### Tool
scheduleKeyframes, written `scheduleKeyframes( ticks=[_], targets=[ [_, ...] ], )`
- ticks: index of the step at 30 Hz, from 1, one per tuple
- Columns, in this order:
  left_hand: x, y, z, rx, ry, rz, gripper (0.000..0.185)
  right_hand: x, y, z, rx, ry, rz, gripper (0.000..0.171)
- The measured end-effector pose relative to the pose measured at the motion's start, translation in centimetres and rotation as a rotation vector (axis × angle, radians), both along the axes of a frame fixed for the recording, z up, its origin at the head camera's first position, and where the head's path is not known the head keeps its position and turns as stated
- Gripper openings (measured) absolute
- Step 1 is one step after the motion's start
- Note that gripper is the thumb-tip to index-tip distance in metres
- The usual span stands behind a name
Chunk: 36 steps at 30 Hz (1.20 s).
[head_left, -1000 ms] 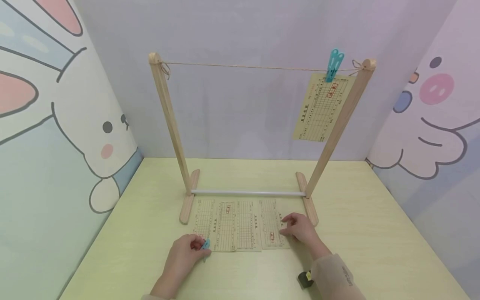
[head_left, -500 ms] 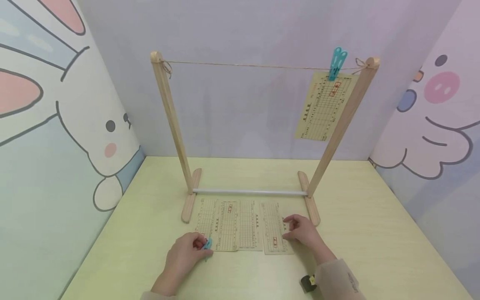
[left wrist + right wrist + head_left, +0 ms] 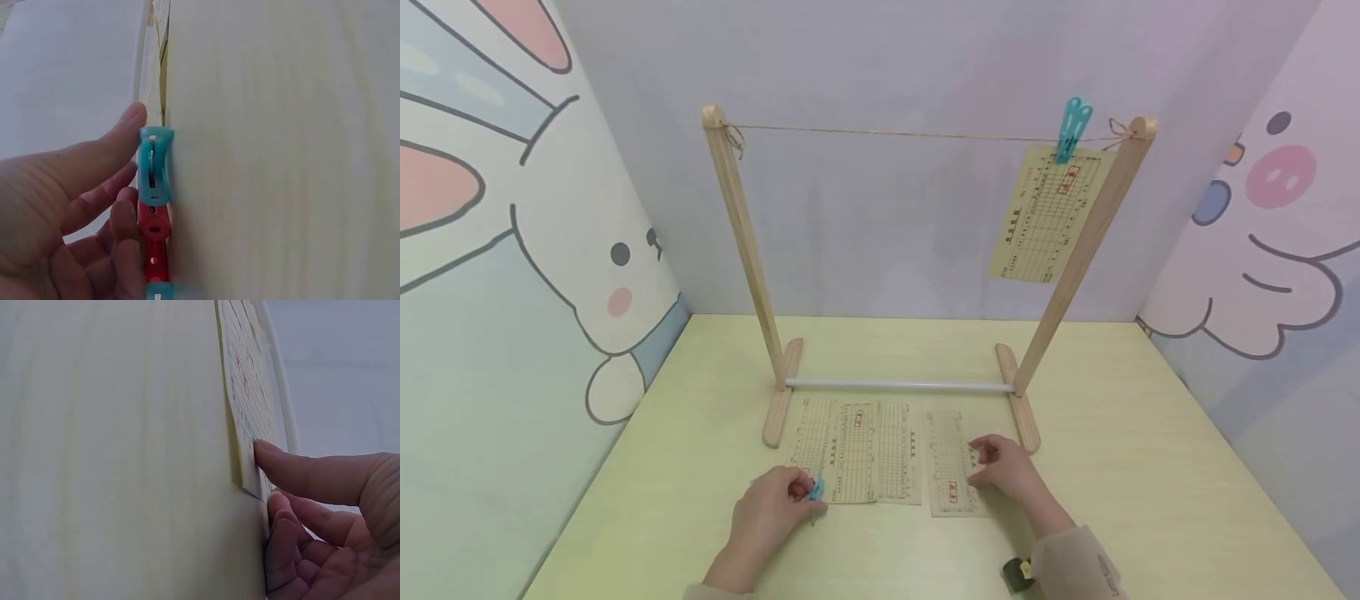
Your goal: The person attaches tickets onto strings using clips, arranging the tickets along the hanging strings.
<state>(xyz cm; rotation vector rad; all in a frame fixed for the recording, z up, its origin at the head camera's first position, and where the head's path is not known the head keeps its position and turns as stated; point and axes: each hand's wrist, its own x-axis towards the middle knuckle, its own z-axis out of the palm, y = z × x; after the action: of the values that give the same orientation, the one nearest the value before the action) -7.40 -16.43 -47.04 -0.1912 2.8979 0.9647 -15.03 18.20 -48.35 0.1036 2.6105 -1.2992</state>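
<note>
Near the front left of the table, my left hand (image 3: 771, 508) rests with loosely curled fingers beside a teal clothespin (image 3: 155, 165). The thumb lies over that clothespin in the head view. A red clothespin (image 3: 155, 240) and another teal one lie in line by the fingertips. Several printed paper slips, like this stamped slip (image 3: 856, 454), lie in a row. My right hand (image 3: 1006, 467) touches the right edge of the rightmost slip (image 3: 949, 458), thumb and forefinger spread apart on it. One corner of this slip lifts slightly off the table in the right wrist view.
Behind the slips stands a wooden frame (image 3: 745, 250) with a string (image 3: 887, 132) tied across its top. A teal clothespin (image 3: 1072, 129) holds a paper slip (image 3: 1043, 217) there, by the right post. A small dark object (image 3: 1017, 575) lies by the right sleeve.
The rightmost slip has slid toward the person and a little right under my right hand, leaving a wider gap to its neighbour. My left hand has hardly moved.
</note>
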Motion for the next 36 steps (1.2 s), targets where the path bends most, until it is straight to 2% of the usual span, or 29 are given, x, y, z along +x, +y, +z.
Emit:
scheduleKeyframes(
  ticks=[12, 24, 36],
  targets=[
    [0.01, 0.04, 0.18, -0.019, 0.005, -0.014, 0.031, 0.12, 0.67, -0.17, -0.020, -0.037, -0.026, 0.069],
    [-0.04, 0.09, 0.22, -0.031, -0.002, -0.028, 0.033, -0.05, 0.47, 0.17, 0.070, -0.041, -0.032, 0.060],
    [-0.03, 0.38, 0.33, -0.047, -0.021, -0.023, 0.029, -0.57, 0.73, 0.06, 0.047, -0.060, -0.040, 0.056]
  ],
)
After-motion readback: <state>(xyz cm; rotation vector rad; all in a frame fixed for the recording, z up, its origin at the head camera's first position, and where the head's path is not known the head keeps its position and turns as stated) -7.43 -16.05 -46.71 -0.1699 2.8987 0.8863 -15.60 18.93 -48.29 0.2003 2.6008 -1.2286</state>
